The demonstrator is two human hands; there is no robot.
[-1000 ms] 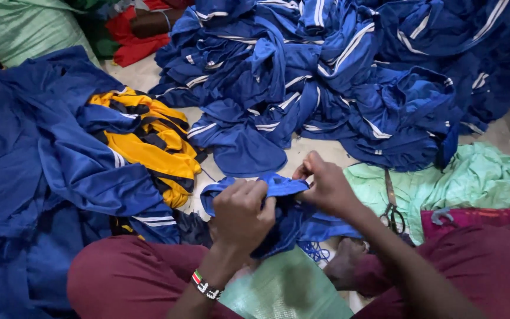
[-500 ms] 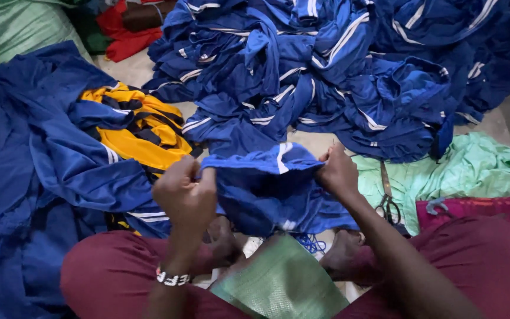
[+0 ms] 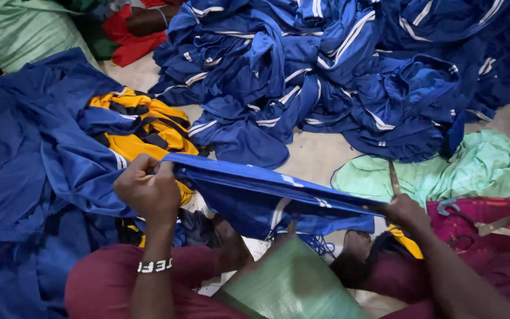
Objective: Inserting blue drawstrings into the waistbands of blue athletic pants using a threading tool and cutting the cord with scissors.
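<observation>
My left hand (image 3: 147, 190) and my right hand (image 3: 407, 211) each grip one end of a blue garment with white stripes (image 3: 267, 192), stretched taut between them above my lap. The garment hangs down in the middle. A beaded bracelet (image 3: 154, 266) sits on my left wrist. My legs in maroon cloth (image 3: 107, 286) are below, with a green woven sack (image 3: 290, 286) lying between them.
A big heap of blue striped garments (image 3: 337, 71) lies ahead. More blue cloth (image 3: 25, 165) and a yellow garment (image 3: 149, 130) lie at left. Scissors (image 3: 479, 223) rest on magenta cloth (image 3: 491, 236) at right, by pale green fabric (image 3: 479, 165). Another person's arm (image 3: 149, 20) shows at top.
My hands have moved far apart, pulling the blue garment from a bunched bundle into a taut stretched band. My left hand went left, my right hand went right.
</observation>
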